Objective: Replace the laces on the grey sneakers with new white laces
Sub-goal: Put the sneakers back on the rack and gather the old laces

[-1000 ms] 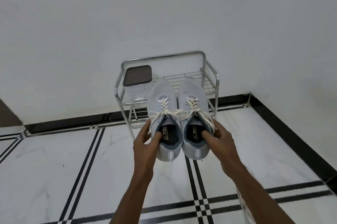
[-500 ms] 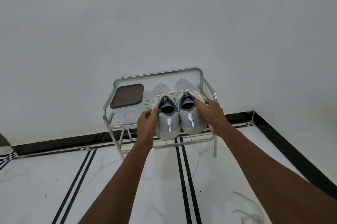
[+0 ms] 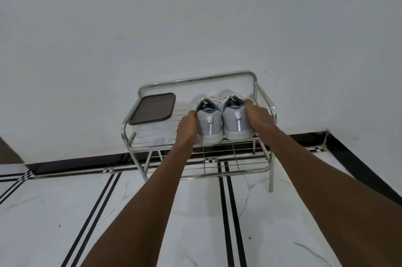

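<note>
Two grey sneakers stand side by side on the top shelf of a metal rack point(image 3: 264, 96), heels toward me. My left hand point(image 3: 186, 126) grips the outer side of the left sneaker point(image 3: 210, 124) at its collar. On the other side, my right hand point(image 3: 258, 117) grips the right sneaker point(image 3: 236, 123) at its outer collar. Both sneakers rest flat on the wire shelf. White laces point(image 3: 214, 97) show at the top of the shoes; the toes are hidden behind the heels.
A clear plastic box with a dark brown lid point(image 3: 153, 109) sits on the same shelf just left of the sneakers. The rack has a lower wire shelf point(image 3: 237, 162) and stands against a white wall on a white marble floor point(image 3: 54, 212) with black stripes.
The sneakers went from being held tilted in the air before the rack to standing flat on its top shelf. Both arms stretched forward with them, and the view came closer.
</note>
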Tool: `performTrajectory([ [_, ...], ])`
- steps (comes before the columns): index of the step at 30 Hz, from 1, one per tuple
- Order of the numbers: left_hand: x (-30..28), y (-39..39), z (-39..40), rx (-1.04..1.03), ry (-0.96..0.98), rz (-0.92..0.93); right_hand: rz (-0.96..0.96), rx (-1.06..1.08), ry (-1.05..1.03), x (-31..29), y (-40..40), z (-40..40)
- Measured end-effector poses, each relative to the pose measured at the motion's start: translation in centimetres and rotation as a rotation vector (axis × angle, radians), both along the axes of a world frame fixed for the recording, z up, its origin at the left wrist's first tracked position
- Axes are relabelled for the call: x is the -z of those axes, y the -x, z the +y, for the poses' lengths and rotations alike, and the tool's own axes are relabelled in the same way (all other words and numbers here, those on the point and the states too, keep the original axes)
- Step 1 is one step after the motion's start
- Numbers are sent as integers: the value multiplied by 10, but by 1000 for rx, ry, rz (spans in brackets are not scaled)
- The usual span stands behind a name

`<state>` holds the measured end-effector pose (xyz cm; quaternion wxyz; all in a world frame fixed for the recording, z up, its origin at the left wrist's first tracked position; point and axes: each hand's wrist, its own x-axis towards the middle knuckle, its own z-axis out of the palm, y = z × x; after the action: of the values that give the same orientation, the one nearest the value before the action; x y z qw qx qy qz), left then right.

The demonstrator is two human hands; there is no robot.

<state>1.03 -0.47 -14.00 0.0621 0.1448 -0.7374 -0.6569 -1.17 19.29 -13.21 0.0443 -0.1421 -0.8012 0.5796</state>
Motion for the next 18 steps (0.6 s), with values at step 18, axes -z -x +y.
performTrajectory([
  [18, -24, -35, -132, -327, 284, 56, 190, -339, -143, -19, -35, -193],
])
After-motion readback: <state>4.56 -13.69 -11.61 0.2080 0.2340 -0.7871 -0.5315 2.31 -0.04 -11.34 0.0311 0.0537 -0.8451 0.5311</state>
